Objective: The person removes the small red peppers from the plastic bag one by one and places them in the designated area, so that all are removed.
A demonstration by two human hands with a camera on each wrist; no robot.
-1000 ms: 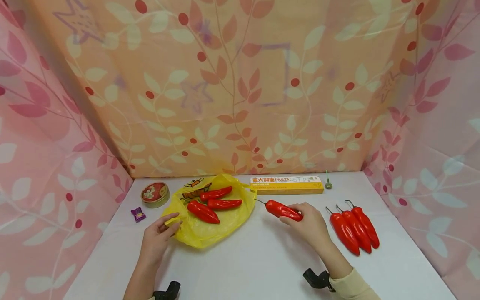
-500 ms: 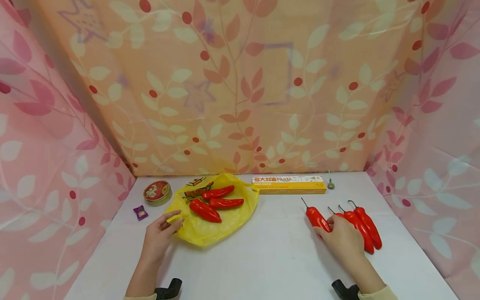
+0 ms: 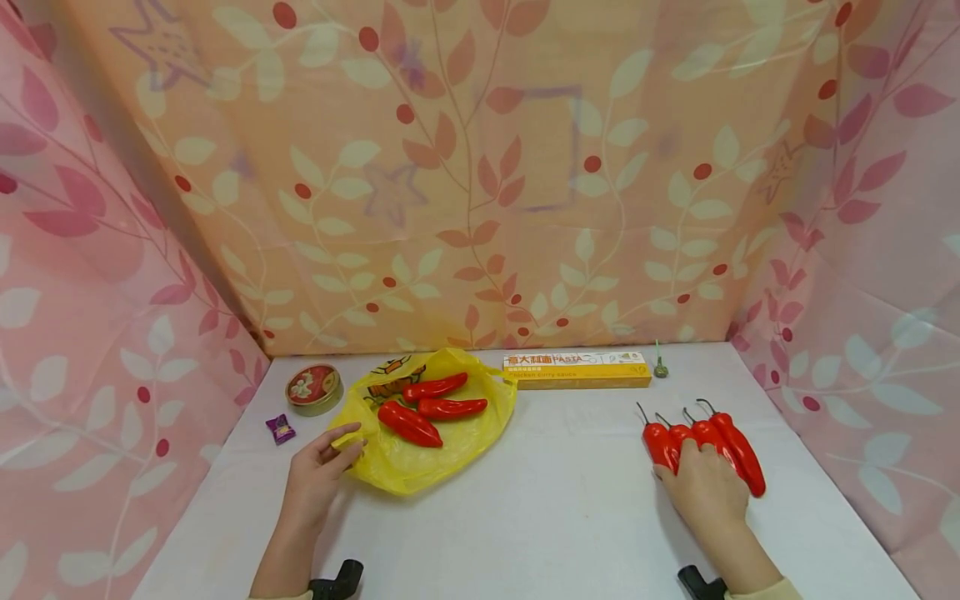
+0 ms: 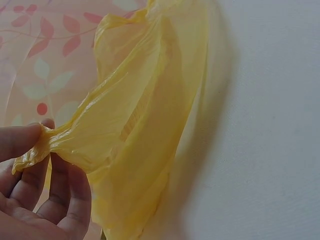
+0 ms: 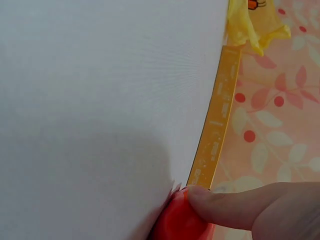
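Three cameras: one wide, two close

Head: high, facing forward and down over tabletop (image 3: 525, 500), left hand (image 3: 317, 473), right hand (image 3: 707, 493), back curtain (image 3: 465, 208). Left wrist: close in, facing yellow bag (image 4: 145, 125). Right wrist: tight on red pepper (image 5: 182, 222), rolled sideways. Head and right wrist share pasta box (image 5: 214, 122).

Three peppers (image 3: 408, 423) lie in a bag (image 3: 405, 475) left of centre on the table (image 3: 540, 475), the left hand (image 3: 318, 462) at the bag's near left edge, a tin (image 3: 313, 389) to its left and a candy (image 3: 281, 429) before the tin. Behind, right of the bag, lies a pasta box (image 3: 576, 370). At right, four peppers (image 3: 738, 442) lie side by side beneath the right hand (image 3: 705, 483).
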